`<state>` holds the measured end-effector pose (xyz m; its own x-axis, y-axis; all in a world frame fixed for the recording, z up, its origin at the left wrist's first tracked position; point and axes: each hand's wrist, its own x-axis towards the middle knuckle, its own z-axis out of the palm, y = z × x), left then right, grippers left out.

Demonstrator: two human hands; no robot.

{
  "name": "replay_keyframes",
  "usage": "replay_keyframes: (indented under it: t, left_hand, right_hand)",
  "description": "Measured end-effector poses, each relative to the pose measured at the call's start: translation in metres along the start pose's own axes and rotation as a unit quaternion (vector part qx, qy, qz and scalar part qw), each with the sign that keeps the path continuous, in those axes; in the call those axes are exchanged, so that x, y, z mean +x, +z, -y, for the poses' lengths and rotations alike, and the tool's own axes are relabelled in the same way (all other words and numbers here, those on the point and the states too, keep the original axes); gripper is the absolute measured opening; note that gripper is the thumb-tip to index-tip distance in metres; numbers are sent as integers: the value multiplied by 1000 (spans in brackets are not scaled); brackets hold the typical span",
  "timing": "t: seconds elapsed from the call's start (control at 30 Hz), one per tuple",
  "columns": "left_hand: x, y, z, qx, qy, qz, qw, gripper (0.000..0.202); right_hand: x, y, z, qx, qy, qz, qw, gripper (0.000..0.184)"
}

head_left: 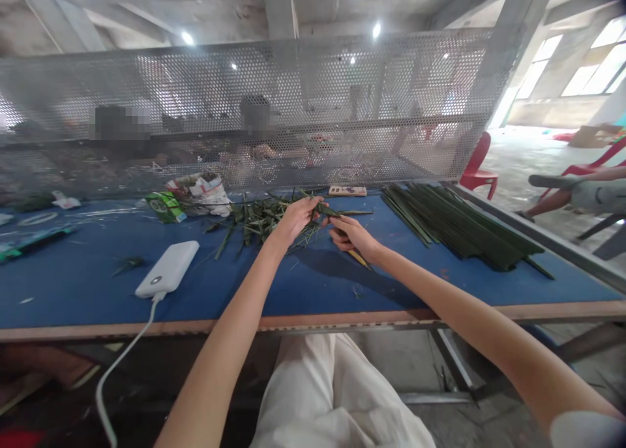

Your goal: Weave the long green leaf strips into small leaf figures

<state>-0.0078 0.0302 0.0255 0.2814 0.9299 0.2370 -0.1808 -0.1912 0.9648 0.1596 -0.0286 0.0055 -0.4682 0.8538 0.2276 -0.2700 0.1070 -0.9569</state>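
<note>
Both my hands are over the blue tabletop [293, 291]. My left hand [296, 218] and my right hand [352, 234] pinch a narrow green leaf [330, 211] between them. Beneath my left hand lies a loose heap of cut green leaves [259, 221]. A long, neat stack of dark green leaf strips [454, 223] lies to the right. Just below my right hand, a small yellow object [359, 259] is partly hidden, and I cannot tell what it is.
A white power bank [169, 268] with a white cable [124, 363] lies near the table's front edge. Crumpled printed packaging [200, 194] and a green box [166, 207] sit farther back. A perforated metal screen [244, 102] rises behind the table, with people beyond it.
</note>
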Motion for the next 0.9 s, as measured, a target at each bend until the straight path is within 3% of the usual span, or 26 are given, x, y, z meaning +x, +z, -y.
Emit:
replay_keyframes:
  t: [0.03,0.1,0.4,0.67,0.9]
  left_hand:
    - [0,-3,1,-13,-24,34,999,28]
    - [1,-6,3,-34,-32,44,998,26]
    - [-1,-4,6,-53,-18,-39,998,20]
    - [-2,-3,9,-40,0,-63,997,20]
    - [-1,-7,9,-35,-4,-69,997,26]
  right_hand:
    - [0,-1,-1,8,8,12,1000,18]
    - [1,-2,-4,16,14,8,1000,17]
    - [6,-10,-12,-77,-5,-24,997,29]
    - [6,-19,-15,-113,-33,-2,993,38]
    - [4,-18,-14,-101,-31,11,994,35]
